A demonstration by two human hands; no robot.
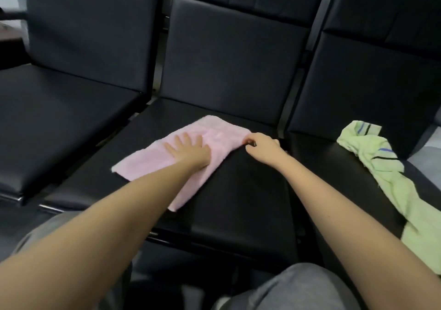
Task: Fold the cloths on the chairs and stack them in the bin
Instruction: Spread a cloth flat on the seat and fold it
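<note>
Left hand (188, 151) presses pink cloth (148, 164); right hand (262, 148) pinches its corner.

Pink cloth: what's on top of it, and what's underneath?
A left hand presses flat on the pink cloth. Beneath is the middle chair seat; the covered part is hidden.

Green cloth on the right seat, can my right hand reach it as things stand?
Probably yes. The green cloth lies uncovered on the next seat, with only bare seat between it and the right hand. That hand pinches a corner of the pink cloth, so it would have to let go first.
</note>
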